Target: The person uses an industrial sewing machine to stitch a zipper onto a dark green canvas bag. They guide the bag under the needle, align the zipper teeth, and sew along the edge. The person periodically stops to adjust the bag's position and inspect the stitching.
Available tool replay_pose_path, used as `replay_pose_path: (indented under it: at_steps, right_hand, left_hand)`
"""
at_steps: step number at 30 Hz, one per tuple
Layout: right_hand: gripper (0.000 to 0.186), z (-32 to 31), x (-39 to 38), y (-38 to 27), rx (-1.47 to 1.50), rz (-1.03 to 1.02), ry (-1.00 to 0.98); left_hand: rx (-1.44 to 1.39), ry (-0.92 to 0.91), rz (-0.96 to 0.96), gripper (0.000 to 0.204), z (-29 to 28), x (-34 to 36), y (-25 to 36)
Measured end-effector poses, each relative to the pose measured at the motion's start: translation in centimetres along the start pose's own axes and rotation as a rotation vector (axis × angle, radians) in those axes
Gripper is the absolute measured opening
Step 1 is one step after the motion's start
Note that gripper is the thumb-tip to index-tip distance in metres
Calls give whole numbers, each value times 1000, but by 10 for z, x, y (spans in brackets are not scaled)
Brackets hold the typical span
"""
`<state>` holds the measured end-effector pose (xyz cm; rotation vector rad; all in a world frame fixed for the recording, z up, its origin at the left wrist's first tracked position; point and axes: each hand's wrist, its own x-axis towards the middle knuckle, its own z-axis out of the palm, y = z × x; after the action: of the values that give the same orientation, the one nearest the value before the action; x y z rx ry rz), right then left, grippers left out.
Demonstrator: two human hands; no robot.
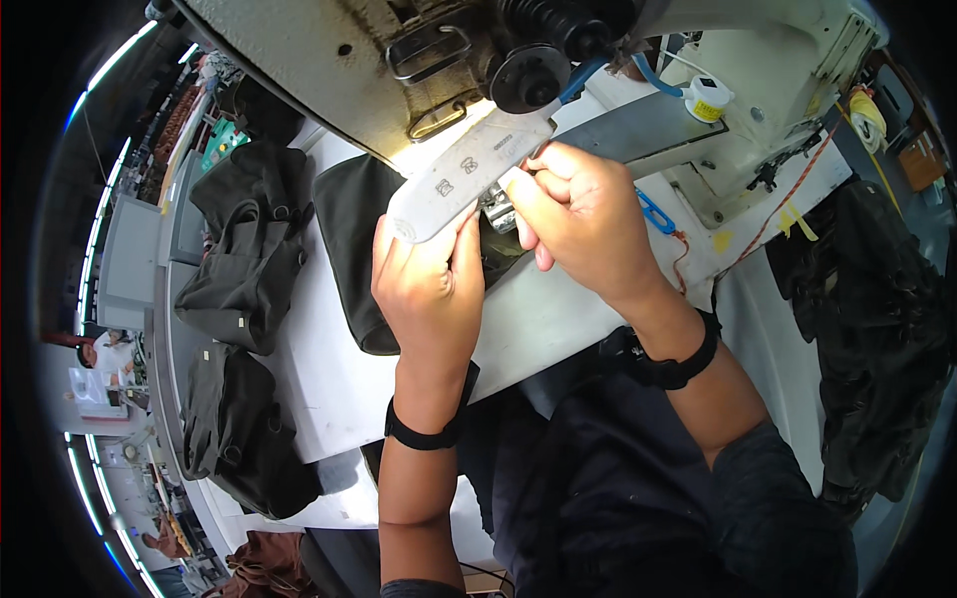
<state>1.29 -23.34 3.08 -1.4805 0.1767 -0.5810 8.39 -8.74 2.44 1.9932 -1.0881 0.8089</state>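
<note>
My right hand [595,221] is closed in a pinch beside the metal presser foot [498,212] of an industrial sewing machine [334,50]. What its fingertips hold, if anything, is too small to make out. On the other side of the foot, my left hand [429,291] is raised with thumb and fingers drawn together. Its fingertips are partly hidden behind a long rounded metal plate [464,174] on the machine. Dark olive fabric [349,254] lies under the machine head, left of and behind my left hand, and some of it shows below the foot.
Several dark bags [239,259] lie along the left of the white table [324,399]. A blue plastic tool [655,211] and an orange cord [773,234] are right of my right hand. Dark garments or cloth [877,349] hang at far right. People work in the left background.
</note>
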Motion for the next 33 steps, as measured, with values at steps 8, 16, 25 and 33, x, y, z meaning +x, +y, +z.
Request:
replay_pose_path:
  at_steps: [8,16,25,33]
  right_hand:
    - [20,2,0,2,39,8,0]
    - [22,-3,0,1,26,8,-31]
    - [27,-64,-33,-24,-238,29,-72]
    - [23,-95,-45,-49,-394,45,-72]
  left_hand:
    - [-16,-23,-9,14,-3,0,-3]
    - [-8,-3,-36,14,-1,-2,1]
    - [-4,48,36,12,0,-10,-6]
    - [108,-84,72,25,-18,-11,-9]
